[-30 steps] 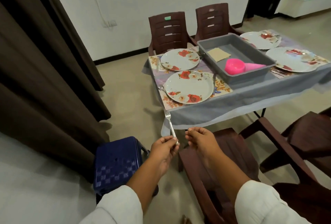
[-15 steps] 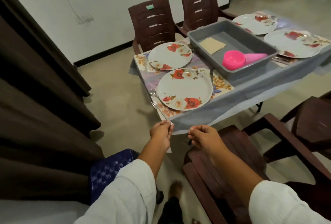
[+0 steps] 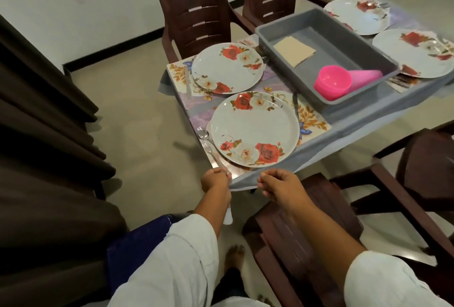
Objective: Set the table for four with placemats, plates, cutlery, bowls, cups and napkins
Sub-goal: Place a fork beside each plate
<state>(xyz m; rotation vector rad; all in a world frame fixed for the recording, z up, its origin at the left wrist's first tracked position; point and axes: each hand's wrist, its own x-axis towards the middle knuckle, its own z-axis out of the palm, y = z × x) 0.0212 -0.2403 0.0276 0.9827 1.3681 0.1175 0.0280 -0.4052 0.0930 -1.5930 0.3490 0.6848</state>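
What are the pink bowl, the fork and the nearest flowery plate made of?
Pink bowl: probably plastic, bright, slightly see-through, glossy. Fork: metal, likely steel, silvery with shiny glints. Nearest flowery plate: smooth glossy white with printed roses; melamine or ceramic, the look leaves it open.

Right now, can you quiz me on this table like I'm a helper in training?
1. True or false: the pink bowl lies in the grey tub.
2. How many plates are on the table? A two, B four, C six.
3. Fill in: the left hand pinches the ___ beside the near plate.
Key: 1 true; 2 B; 3 fork.
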